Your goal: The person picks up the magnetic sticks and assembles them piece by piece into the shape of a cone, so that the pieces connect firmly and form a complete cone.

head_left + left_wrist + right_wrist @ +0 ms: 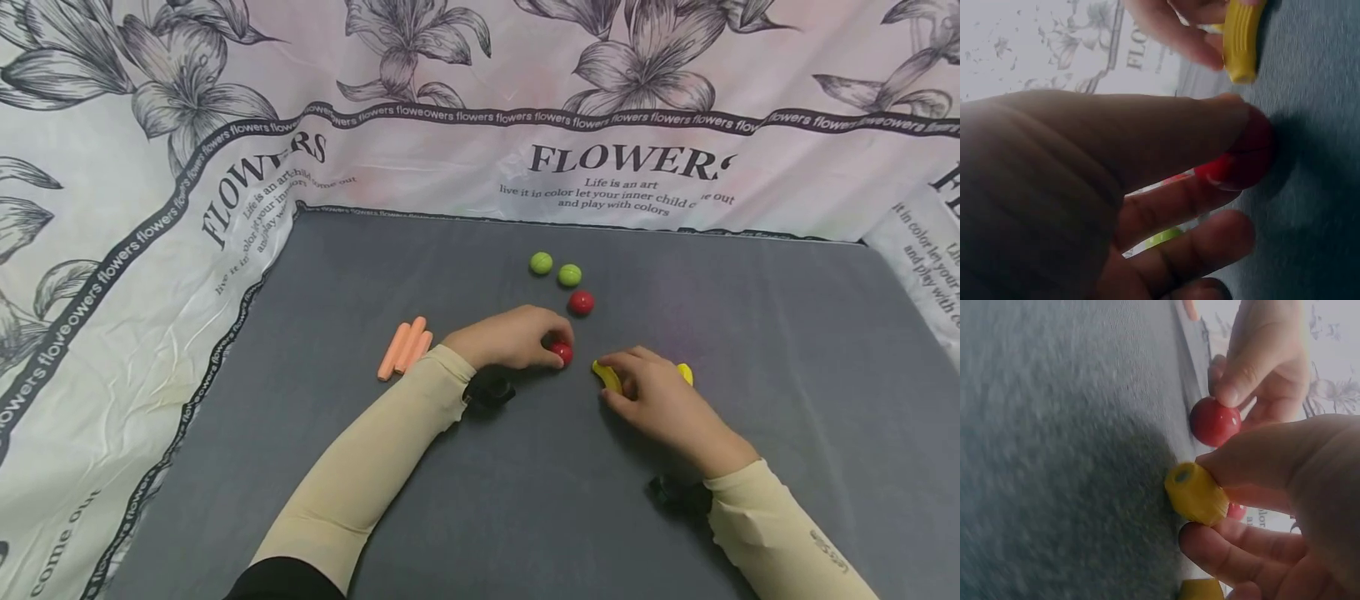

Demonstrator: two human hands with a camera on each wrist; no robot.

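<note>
Fingers of the left hand [510, 337] curl down over a red ball [562, 352], pinching it against the grey cloth [750, 350]; in the left wrist view the thumb lies across the top of that ball [1244, 159] with the other fingers [1179, 206] beneath and beside it, so the grasp is closed round the ball rather than loose. Just to the right of that grip, near but not touching, the right hand [660, 400] holds a yellow banana-shaped toy [607, 377], thumb on one side and fingers wrapped on the other; the right wrist view shows its ridged yellow end [1194, 494] poking out between thumb and fingers, resting on the cloth. The toy's other end shows as a yellow tip [686, 374] on the far side of the right hand's knuckles. Beyond the left hand's grip, farther from the person, sits a second red ball [581, 302], and past it two green balls [555, 269] lie side by side, just apart. Behind the left wrist, on its outer side, lie three orange sticks [405, 347], packed together and touching. Both arms wear pale beige sleeves [375, 467]. Around the grey cloth hangs a white sheet printed with dark flowers [150, 167] and lettering.
</note>
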